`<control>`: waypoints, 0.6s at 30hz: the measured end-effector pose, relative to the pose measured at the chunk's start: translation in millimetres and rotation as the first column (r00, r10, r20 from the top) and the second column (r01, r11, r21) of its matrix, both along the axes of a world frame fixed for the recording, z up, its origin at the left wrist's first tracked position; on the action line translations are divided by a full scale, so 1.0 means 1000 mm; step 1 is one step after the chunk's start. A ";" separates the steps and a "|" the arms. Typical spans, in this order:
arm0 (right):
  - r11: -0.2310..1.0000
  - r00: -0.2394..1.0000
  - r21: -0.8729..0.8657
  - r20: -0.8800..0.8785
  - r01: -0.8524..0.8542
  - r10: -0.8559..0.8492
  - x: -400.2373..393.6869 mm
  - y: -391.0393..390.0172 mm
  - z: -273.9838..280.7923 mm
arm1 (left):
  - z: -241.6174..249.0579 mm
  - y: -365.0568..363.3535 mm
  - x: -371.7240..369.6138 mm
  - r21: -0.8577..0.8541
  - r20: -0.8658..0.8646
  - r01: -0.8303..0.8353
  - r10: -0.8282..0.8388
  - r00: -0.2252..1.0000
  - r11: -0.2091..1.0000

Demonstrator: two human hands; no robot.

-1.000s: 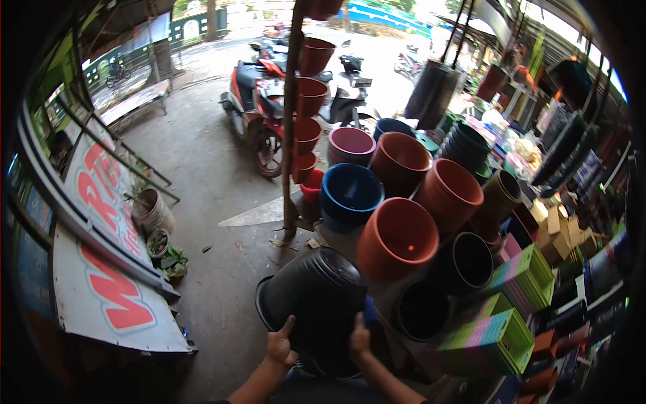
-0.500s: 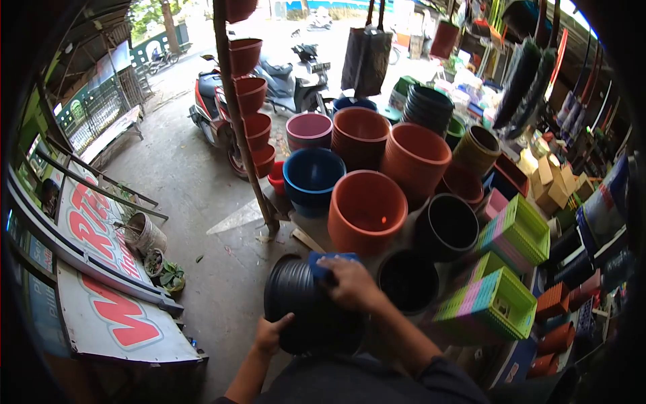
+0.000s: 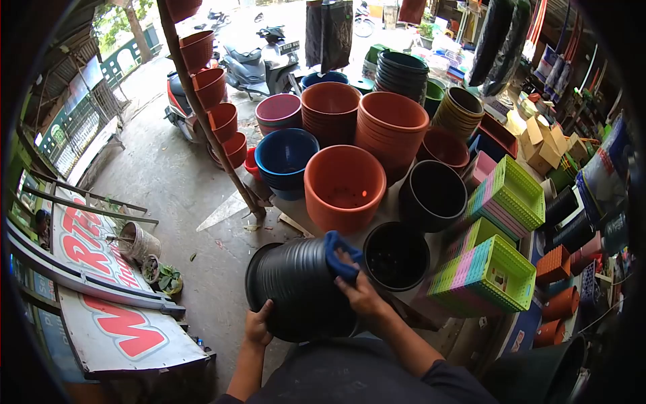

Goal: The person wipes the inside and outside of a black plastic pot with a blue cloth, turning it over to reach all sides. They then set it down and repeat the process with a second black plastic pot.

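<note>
Just before the person's dark shirt (image 3: 336, 374): black pot (image 3: 299, 289) held on its side, long axis running crosswise, right end tipped slightly up. Flared rim faces left; the opposite end points right, partly covered by a blue cloth (image 3: 341, 256). Left hand (image 3: 258, 325) grips the pot's near side toward the rim, thumb up along the wall. Right hand (image 3: 360, 289) clasps the cloth against the pot. From where I stand, floor (image 3: 212, 279) stretches leftward from rim to sign (image 3: 128, 330). Rightward, tighter: a second pot (image 3: 396, 259) sits near the right hand.
</note>
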State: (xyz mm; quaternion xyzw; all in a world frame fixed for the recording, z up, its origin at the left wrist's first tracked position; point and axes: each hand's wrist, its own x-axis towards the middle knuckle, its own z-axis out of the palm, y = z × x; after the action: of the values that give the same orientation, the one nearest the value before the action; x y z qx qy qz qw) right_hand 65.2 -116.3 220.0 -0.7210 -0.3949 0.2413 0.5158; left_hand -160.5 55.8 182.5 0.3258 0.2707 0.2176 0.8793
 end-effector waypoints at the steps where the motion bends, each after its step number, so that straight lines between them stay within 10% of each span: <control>1: 0.990 0.986 0.091 -0.115 -0.108 0.118 -0.005 -0.002 0.000 | -0.004 0.000 0.001 -0.002 -0.004 0.009 -0.009 1.000 1.000; 6: 0.983 0.814 0.174 -0.561 -0.062 0.150 -0.011 -0.039 0.005 | -0.007 0.007 0.011 0.023 -0.015 -0.035 0.035 0.999 0.999; 8: 0.982 0.429 -0.023 -0.897 0.185 -0.102 -0.006 -0.056 0.001 | -0.012 0.006 0.016 0.124 -0.074 -0.044 0.053 0.996 0.991; 13: 0.931 0.597 0.018 -0.772 0.365 -0.219 0.002 -0.053 -0.014 | 0.004 -0.018 0.042 0.509 -0.327 0.117 0.066 0.943 0.853; 16: 0.913 0.775 0.015 -0.534 0.407 -0.336 -0.009 -0.031 -0.023 | 0.023 -0.041 0.064 0.708 -0.649 0.621 -0.039 0.760 0.336; 18: 0.907 0.834 0.022 -0.405 0.420 -0.376 -0.013 -0.023 -0.025 | 0.010 -0.059 0.074 0.755 -0.643 0.648 -0.081 0.761 0.098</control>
State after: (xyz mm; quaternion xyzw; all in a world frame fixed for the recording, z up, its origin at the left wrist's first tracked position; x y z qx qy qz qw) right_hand 52.7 -139.8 195.4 -0.6948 -0.1378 0.2456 0.6618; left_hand -86.6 -3.2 192.5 0.8944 0.1729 0.0190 0.4121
